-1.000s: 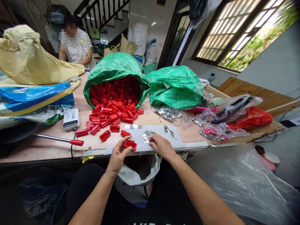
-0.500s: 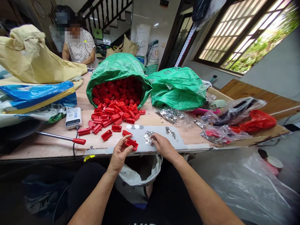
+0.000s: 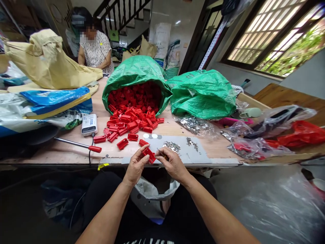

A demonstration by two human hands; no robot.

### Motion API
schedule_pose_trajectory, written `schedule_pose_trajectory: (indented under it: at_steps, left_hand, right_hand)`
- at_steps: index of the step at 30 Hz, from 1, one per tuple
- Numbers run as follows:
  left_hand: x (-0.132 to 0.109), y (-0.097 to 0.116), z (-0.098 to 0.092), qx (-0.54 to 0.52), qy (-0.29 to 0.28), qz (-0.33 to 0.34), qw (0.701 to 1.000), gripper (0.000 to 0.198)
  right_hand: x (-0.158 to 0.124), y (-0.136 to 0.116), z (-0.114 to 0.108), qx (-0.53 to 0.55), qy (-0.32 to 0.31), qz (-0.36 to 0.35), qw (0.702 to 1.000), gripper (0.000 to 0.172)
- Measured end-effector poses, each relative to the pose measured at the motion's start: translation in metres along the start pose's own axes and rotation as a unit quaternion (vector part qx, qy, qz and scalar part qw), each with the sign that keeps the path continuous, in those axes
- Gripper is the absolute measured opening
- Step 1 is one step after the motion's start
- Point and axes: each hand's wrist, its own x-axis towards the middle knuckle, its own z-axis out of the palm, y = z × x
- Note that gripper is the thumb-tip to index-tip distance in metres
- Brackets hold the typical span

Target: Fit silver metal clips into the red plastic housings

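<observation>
My left hand [image 3: 135, 167] is closed on a red plastic housing [image 3: 149, 155], a small open box shape, at the table's front edge. Close against its right end, my right hand [image 3: 174, 165] pinches a thin, pointed metal tool [image 3: 159, 151]; its exact kind is too small to make out. Just behind the hands lies a grey sheet [image 3: 186, 156], bearing a heap of tiny silvery metal parts [image 3: 172, 146] and a smaller cluster of metal pieces [image 3: 192, 143]. Another red housing [image 3: 143, 142] rests beyond my left fingertips.
A green sack [image 3: 137, 69] spills many red housings [image 3: 134, 118] onto the table. Another green sack [image 3: 201, 96] stands to its right. A power bank [image 3: 89, 124] and a red-tipped rod [image 3: 94, 148] lie left. An open white bag [image 3: 149, 193] hangs below the edge. A person [image 3: 93, 51] sits opposite.
My right hand has moved from the metal heap to the housing in my left hand, and the thin tool now shows in its fingers. The whole view has shifted slightly.
</observation>
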Motion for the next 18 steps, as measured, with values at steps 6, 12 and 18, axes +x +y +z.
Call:
schedule_pose_trajectory:
  at_steps: [6,12,18]
  left_hand:
    - [-0.0009,0.0043,0.0003,-0.029,0.001,-0.013,0.999,0.044]
    - [-0.0011,0.0048,0.0009,-0.039,-0.022,-0.034,0.998,0.046]
    - [-0.0007,0.005,0.0004,-0.037,-0.018,-0.032,0.999,0.043]
  right_hand:
    - [-0.0042,0.0028,0.0015,-0.007,-0.024,-0.076,0.997,0.009]
    - [-0.0055,-0.001,0.0018,0.006,-0.027,-0.076,0.997,0.006]
    - [-0.007,0.0011,-0.0006,0.015,-0.062,-0.058,0.996,0.007]
